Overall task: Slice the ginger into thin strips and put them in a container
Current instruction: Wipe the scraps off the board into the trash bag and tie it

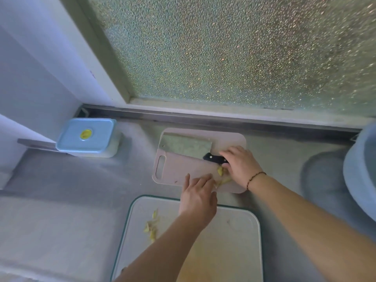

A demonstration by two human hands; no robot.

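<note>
Nearest to you is one white tray (244, 231) with a green rim, lying on the table (81, 190) just before the pink cutting board (179, 169). On the left part of this tray lies a small group of yellow ginger pieces (151, 226); they are too blurred to count.

Both your forearms reach forward over the tray to the cutting board. Your left hand (198, 195) lies palm down at the near edge of the board, its fingers (200, 180) stretched forward and not clenched, the tips touching the ginger strips (222, 177) there. Your right hand (241, 165) is on the right side of the board, palm down, with a dark bracelet at the wrist. Its fingers bend down toward the ginger strips, but whether they are grasping some I cannot tell.

The ginger strips lie between the two hands, near the right near corner of the board. Their long axis is not clear.

One cleaver (187, 146) lies flat on the far part of the board, its blade pointing left and its black handle (215, 159) pointing right, touching your right hand.

Farther left of the board, well apart, stands one closed container (87, 137) with a light blue lid. At the right of the board there is one blue basin (362, 169).
</note>
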